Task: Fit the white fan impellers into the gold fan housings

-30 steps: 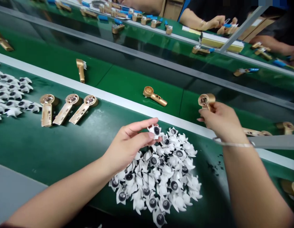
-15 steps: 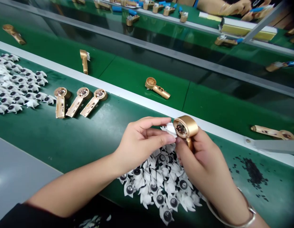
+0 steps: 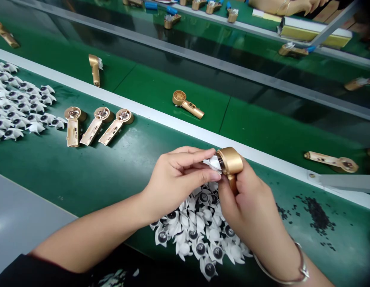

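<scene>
Between thumb and fingers, my left hand (image 3: 175, 179) pinches a white fan blade (image 3: 214, 163). My right hand (image 3: 250, 191) grips a gold fan housing (image 3: 231, 160), its open round side turned towards the blade. Blade and housing meet at the housing's opening; how far the blade sits inside is hidden. Below both hands lies a pile of white fan blades (image 3: 199, 231) with dark round centres. Three gold housings with open handles, one of them the right-hand housing (image 3: 114, 129), stand in a row on the green table to the left.
More white blades (image 3: 20, 105) cover the table's left side. Small black pieces (image 3: 318, 213) lie at the right. Beyond the white rail (image 3: 173, 129), gold housings, including one in the middle (image 3: 187, 104), rest on the green belt. Another person's hand (image 3: 301, 6) shows at the top right.
My right hand has moved slightly left and turned the gold housing so its opening faces the white blade, closing the distance between them. The housings on the belt have shifted left in view.
</scene>
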Action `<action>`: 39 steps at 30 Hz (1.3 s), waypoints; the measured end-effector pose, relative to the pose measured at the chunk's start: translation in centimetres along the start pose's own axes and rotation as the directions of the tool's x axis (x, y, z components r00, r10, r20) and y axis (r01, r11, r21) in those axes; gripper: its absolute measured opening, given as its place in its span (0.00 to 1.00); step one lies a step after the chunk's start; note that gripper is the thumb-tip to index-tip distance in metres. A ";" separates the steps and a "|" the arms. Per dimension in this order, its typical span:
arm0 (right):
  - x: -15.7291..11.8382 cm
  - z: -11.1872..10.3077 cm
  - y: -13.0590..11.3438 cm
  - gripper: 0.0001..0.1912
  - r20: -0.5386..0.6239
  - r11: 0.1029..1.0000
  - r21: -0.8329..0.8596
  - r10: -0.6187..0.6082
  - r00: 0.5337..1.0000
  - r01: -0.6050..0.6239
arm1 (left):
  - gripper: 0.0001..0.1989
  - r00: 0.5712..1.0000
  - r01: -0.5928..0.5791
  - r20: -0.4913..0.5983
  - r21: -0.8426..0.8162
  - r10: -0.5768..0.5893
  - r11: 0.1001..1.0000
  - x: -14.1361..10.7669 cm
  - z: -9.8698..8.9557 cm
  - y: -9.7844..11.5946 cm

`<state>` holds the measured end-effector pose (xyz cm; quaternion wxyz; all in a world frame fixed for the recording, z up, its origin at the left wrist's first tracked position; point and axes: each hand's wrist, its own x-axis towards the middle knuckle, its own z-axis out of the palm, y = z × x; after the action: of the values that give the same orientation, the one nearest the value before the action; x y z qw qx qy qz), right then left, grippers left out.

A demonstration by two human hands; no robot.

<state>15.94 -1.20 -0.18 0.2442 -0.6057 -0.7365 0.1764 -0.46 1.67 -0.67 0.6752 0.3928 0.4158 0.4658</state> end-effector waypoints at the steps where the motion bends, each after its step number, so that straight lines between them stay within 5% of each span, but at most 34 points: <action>1: 0.0 0.2 0.0 0.23 0.000 0.999 -0.029 -0.015 1.000 0.015 | 0.17 1.000 0.027 -0.003 -0.027 -0.027 0.999 0.0 0.0 0.0; 4: -0.1 0.5 0.1 0.27 0.015 0.997 -0.066 -0.049 0.999 0.050 | 0.17 0.992 0.124 0.004 -0.108 -0.125 0.986 0.1 -0.1 -0.3; 9: -0.3 -0.5 0.2 0.30 0.099 0.989 0.022 -0.151 0.984 0.149 | 0.46 0.967 0.256 0.049 -0.171 -0.251 0.951 0.9 -1.0 -0.4; 12: 0.9 -1.8 1.6 0.30 0.168 0.985 0.042 -0.170 0.971 0.165 | 0.52 0.935 0.324 0.163 -0.037 -0.314 0.945 1.4 -1.8 -0.1; 14: 2.9 -2.5 3.7 0.28 0.182 0.996 -0.043 -0.068 0.981 0.077 | 0.49 0.944 0.235 0.197 0.156 -0.263 0.959 1.7 -2.2 0.2; 16: 5.7 -2.7 6.7 0.29 0.131 0.978 -0.200 0.080 0.988 -0.053 | 0.38 0.976 0.020 0.190 0.413 -0.108 0.910 2.1 -2.4 0.3; 19: 9.7 -2.6 11.3 0.30 0.056 0.909 -0.403 0.138 0.989 -0.104 | 0.20 0.953 -0.271 0.291 0.702 0.081 0.659 2.8 -2.3 0.1; 22: 10.6 -2.9 13.8 0.31 0.096 0.894 -0.444 0.119 0.988 -0.065 | 0.21 0.876 -0.439 0.482 0.775 0.025 0.456 3.8 -2.1 -0.6; 26: 5.6 -5.9 14.4 0.26 0.027 0.896 -0.445 0.004 1.000 0.009 | 0.22 0.803 -0.552 0.591 0.786 -0.076 0.279 5.1 -2.0 -1.5; 30: -2.6 -8.8 14.7 0.12 -0.015 0.943 -0.332 0.003 1.000 -0.008 | 0.16 0.829 -0.541 0.557 0.820 -0.045 0.186 5.6 -2.4 -1.7; 34: -8.4 -8.4 15.0 0.07 0.010 0.963 -0.268 0.048 0.999 -0.044 | 0.21 0.874 -0.482 0.486 0.865 0.007 0.142 5.6 -3.2 -1.9; 39: -9.8 -6.4 13.9 0.08 0.004 0.944 -0.331 0.009 1.000 -0.007 | 0.19 0.909 -0.416 0.412 0.887 0.064 0.201 5.1 -3.7 -2.1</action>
<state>32.30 -8.21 -4.13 0.1363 -0.6406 -0.7538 0.0531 -2.12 6.52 -4.91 0.2601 0.8449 0.4426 0.1504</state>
